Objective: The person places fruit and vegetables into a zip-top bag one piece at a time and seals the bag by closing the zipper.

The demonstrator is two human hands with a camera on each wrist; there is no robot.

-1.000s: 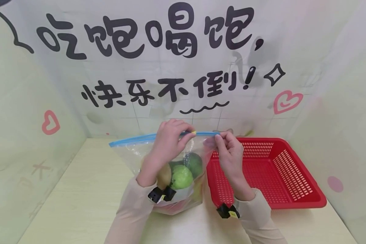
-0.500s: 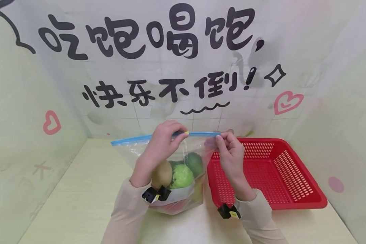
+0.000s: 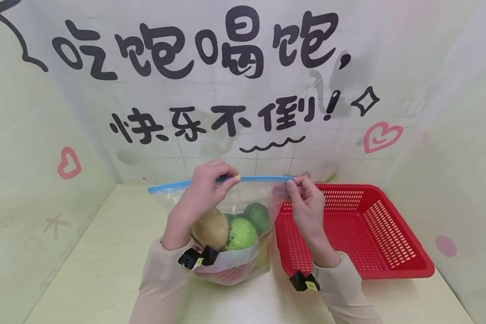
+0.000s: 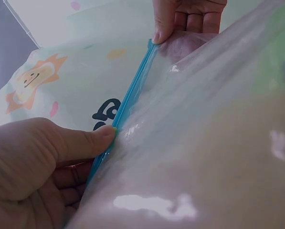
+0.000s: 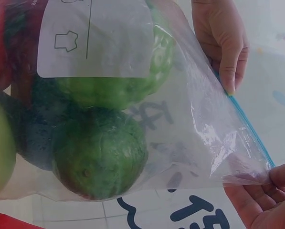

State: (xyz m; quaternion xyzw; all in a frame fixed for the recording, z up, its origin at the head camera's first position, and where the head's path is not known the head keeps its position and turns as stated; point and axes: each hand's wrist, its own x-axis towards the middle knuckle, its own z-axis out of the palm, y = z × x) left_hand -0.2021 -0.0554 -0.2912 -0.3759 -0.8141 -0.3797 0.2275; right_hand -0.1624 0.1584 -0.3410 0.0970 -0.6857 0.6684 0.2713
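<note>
A clear zip bag (image 3: 243, 195) with a blue zip edge stands on the table, holding several fruits or vegetables. Inside it I make out a tan round one (image 3: 211, 228), a light green bumpy one (image 3: 241, 234) and a dark green one (image 5: 101, 152). My left hand (image 3: 204, 189) pinches the small yellow slider (image 3: 238, 177) on the blue zip, left of the bag's middle. My right hand (image 3: 308, 202) pinches the bag's top right corner between thumb and fingers. A white printed label (image 5: 94, 43) covers part of the contents in the right wrist view.
A red plastic basket (image 3: 423, 265) with perforated walls stands to the right of the bag, partly behind my right forearm. Both are on a pale wooden table (image 3: 93, 261). A printed cloth wall (image 3: 235, 90) with dark lettering rises behind.
My left hand has moved left along the blue zip with the yellow slider, showing more of the tan fruit. The right hand has stayed at the bag's corner.
</note>
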